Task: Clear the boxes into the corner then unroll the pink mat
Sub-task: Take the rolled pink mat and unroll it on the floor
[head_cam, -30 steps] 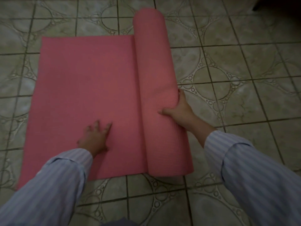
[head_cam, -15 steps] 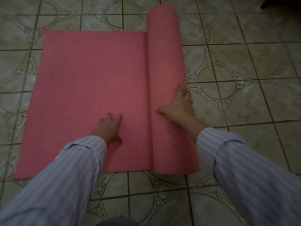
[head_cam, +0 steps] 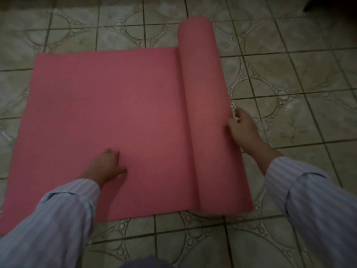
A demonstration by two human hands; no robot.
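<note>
Two hands at work on one item; catalogue as follows.

Item: pink mat [head_cam: 108,120], lying on a patterned tile floor [head_cam: 301,78]. Condition: partly unrolled. A flat portion spreads to the left; the remaining roll [head_cam: 204,105] lies along its right edge, running from near the person out toward the far side of the floor.

Left hand [head_cam: 105,167]: rests on the flat portion near its closer edge, fingers loosely bent, pressing down and clasping nothing; grip open.

Right hand [head_cam: 242,130]: set against the right flank of the roll, fingers fairly straight and touching its side rather than wrapped round it; grip open. Both arms wear a pale striped sleeve [head_cam: 58,225].

Progress: no boxes appear anywhere in view, so whether that part of the task is finished cannot be confirmed from here; judged likely done, since unrolling is under way. The unrolling itself looks well begun but not complete, as a thick roll is left. Remaining, by judgement: roll the rest out to the right across open tile and flatten the mat.

Markings: no brand, label or writing legible on the mat, sleeves or floor. Lighting dim; fine detail soft.
</note>
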